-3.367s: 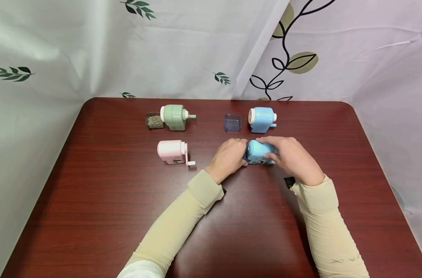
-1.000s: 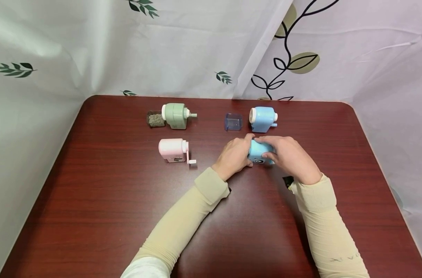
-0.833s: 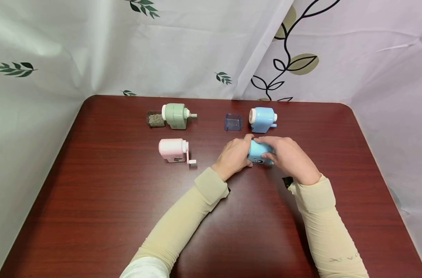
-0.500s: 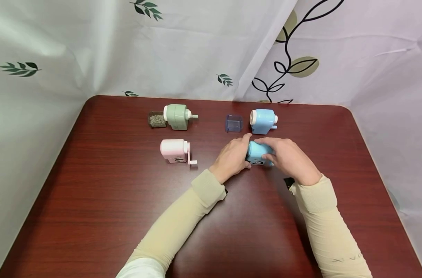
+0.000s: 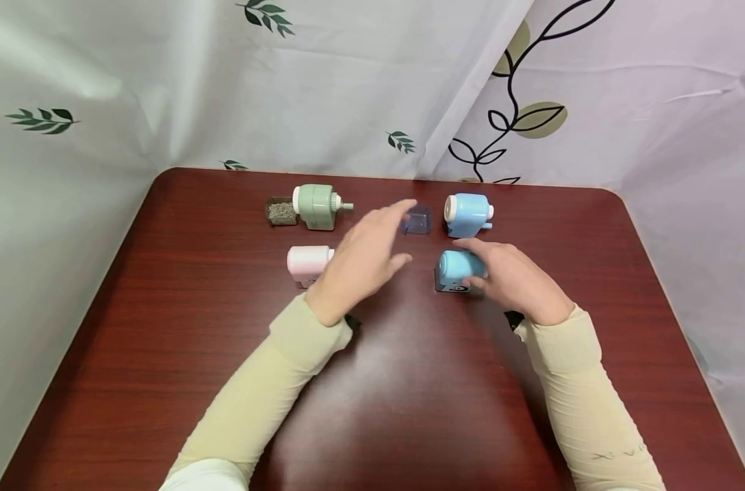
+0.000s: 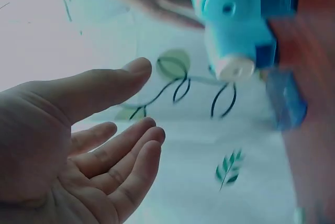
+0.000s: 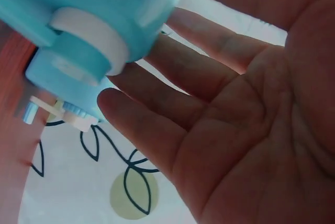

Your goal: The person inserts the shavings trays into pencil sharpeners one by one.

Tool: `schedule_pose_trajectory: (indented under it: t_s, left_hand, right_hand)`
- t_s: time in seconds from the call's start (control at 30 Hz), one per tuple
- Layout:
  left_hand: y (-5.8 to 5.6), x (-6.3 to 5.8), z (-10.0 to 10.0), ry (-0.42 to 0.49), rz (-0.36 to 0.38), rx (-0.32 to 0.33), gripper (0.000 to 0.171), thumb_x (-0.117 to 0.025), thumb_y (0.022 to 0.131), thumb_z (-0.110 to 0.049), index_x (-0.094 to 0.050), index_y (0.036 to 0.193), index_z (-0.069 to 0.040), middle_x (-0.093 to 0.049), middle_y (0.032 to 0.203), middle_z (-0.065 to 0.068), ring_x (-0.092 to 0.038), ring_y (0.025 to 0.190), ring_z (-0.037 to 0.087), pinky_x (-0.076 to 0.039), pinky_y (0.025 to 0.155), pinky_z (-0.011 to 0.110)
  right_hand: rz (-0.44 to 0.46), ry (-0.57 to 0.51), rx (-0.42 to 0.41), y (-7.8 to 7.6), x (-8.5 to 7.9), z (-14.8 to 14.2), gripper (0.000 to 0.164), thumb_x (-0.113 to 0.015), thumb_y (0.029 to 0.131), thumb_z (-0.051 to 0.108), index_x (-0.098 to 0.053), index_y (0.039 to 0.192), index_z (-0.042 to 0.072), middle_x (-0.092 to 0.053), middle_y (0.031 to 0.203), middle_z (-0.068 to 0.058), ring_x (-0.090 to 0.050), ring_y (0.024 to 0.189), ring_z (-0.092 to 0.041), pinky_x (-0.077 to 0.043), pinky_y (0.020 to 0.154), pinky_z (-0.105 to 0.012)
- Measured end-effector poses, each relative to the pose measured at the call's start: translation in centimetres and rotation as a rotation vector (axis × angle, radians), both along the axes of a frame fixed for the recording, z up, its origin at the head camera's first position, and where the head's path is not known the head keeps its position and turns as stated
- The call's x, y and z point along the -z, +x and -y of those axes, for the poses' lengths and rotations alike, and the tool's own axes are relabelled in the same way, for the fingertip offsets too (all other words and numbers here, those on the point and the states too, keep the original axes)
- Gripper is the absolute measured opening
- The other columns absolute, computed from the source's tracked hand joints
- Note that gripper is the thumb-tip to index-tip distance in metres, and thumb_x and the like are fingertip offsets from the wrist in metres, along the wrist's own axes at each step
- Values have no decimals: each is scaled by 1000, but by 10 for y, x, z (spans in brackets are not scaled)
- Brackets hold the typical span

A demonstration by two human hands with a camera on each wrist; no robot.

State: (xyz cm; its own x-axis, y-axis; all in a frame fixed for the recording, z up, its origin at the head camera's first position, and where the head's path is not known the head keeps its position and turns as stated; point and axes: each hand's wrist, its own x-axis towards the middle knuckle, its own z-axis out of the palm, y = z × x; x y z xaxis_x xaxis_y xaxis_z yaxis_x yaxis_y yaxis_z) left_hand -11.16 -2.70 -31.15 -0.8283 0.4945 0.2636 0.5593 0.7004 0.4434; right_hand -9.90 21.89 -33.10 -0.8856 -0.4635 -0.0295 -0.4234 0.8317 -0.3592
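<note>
A light-blue crank pencil sharpener [image 5: 454,271] stands upright on the table at right of centre, a panda-like print on its front. My right hand [image 5: 512,277] holds it from the right, thumb on the near side and fingers along the far side. In the right wrist view these fingers [image 7: 152,127] are fairly straight beside the blue body, and some fingertips are hidden. My left hand [image 5: 362,256], fingers extended and holding nothing, hovers left of the sharpener, partly covering a pink pencil sharpener [image 5: 305,264]. The left wrist view shows its palm [image 6: 31,145] with fingers apart.
Behind stands another blue pencil sharpener [image 5: 468,213], with a clear bluish drawer [image 5: 417,221] left of it. A green pencil sharpener [image 5: 317,206] is at the back left, beside a small drawer of shavings [image 5: 281,213]. A patterned white curtain [image 5: 323,88] hangs behind the table.
My left hand has let go of the near blue sharpener and moved left, over the pink one. The sharpener's left end is now uncovered. My right hand stays at the sharpener.
</note>
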Motion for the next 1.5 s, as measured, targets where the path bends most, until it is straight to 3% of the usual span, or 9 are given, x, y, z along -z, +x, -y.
schedule_pose_trajectory:
  t_s: [0.13,0.3,0.6,0.77,1.07,1.33,1.5]
  left_hand:
    - [-7,-8,25,32,-46,-39,76,-77,77,-16,-38,141,-4,-58,122,9,-51,111,22,-39,96,34]
    - [-20,-18,59,49,-37,-137,74,-77,77,-18,-40,140,-6,-59,121,8,-54,108,22,-41,93,36]
    - [-44,-26,111,53,35,-311,70,-75,79,-19,-42,141,-10,-60,123,8,-57,100,25,-44,87,39]
    - [-56,-14,131,-12,102,-359,67,-73,80,-18,-44,140,-8,-57,125,11,-54,106,29,-42,90,43]
    - [-77,19,159,-105,205,-349,69,-74,80,-18,-43,139,-4,-52,131,16,-47,117,35,-37,97,48]
    - [-99,36,182,-210,280,-292,78,-75,77,-24,-38,141,0,-41,140,23,-32,129,43,-23,106,52]
    - [-107,49,193,-223,303,-237,83,-78,74,-25,-37,141,2,-39,141,24,-32,130,41,-25,105,53]
  right_hand:
    - [-19,20,-16,-1,-5,4,58,-74,79,13,-51,131,4,-57,122,-16,-52,110,-30,-40,94,-46]
    - [-40,45,-22,-7,-18,18,55,-71,82,19,-51,131,4,-55,126,-14,-48,117,-29,-39,97,-44]
    - [-53,86,-122,-35,-44,60,53,-71,84,22,-51,130,3,-59,117,-9,-53,107,-24,-41,92,-37]
    - [4,152,-135,-56,-49,84,57,-67,87,24,-46,135,3,-56,125,-11,-50,112,-24,-39,96,-37]
    - [61,179,-115,-90,-43,116,61,-61,91,29,-37,142,5,-49,136,-11,-47,121,-27,-36,100,-40]
    - [48,204,-156,-124,-36,150,63,-57,93,34,-33,145,6,-43,142,-7,-41,128,-24,-33,104,-35]
    - [35,214,-192,-136,-31,166,63,-58,92,33,-33,145,7,-42,143,-6,-40,129,-23,-31,106,-32]
